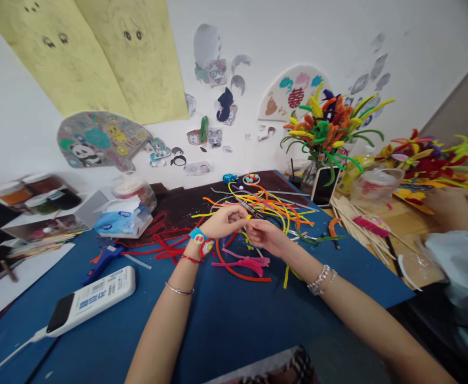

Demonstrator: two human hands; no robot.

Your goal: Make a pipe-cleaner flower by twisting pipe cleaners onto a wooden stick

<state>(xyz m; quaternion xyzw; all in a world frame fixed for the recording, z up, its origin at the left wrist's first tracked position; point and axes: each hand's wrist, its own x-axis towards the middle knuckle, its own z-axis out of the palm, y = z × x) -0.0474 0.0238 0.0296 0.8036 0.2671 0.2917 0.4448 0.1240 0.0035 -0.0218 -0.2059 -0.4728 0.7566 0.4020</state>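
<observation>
My left hand point(226, 222) and my right hand point(269, 237) meet over the middle of the blue table mat point(234, 330). Between their pinched fingertips shows a small bit of yellow pipe cleaner point(249, 217); most of it is hidden by the fingers. Just below the hands lies a bundle of pink pipe cleaners point(252, 263), with an orange pipe cleaner point(253, 278) curving under it. Red pipe cleaners point(166, 246) spread to the left of my left wrist. Behind my hands are many loose yellow and orange pipe cleaners, and dark-handled scissors point(253, 212) lie partly covered among them.
At left lie a white power bank point(92, 300) with a cable, a blue glue gun point(105, 262) and a tissue pack point(122, 217). A pipe-cleaner bouquet point(325, 125) and a propped phone point(325, 186) stand at back right, near wooden sticks point(362, 224). Another person's hand point(445, 205) is at far right.
</observation>
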